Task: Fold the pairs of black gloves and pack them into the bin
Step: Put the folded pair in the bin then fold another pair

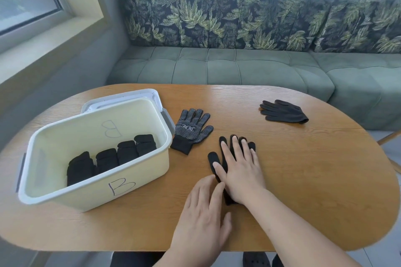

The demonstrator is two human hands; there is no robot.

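Four folded bundles (112,158) sit in the bin (130,191). The right hand (240,171) lies flat on a glove (213,161) on the worktop (303,180), fingers (226,151) spread along the glove's own, likely smoothing it for folding. The left hand (201,212) touches its near edge, fingers straight and close together. A dotted glove (191,130) lies beside the bin.

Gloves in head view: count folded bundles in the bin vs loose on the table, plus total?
Folded bundles in the bin: 4
Loose gloves on the table: 3 (dotted glove, plain glove under the right hand, far glove, possibly a stacked pair)
Total: 7
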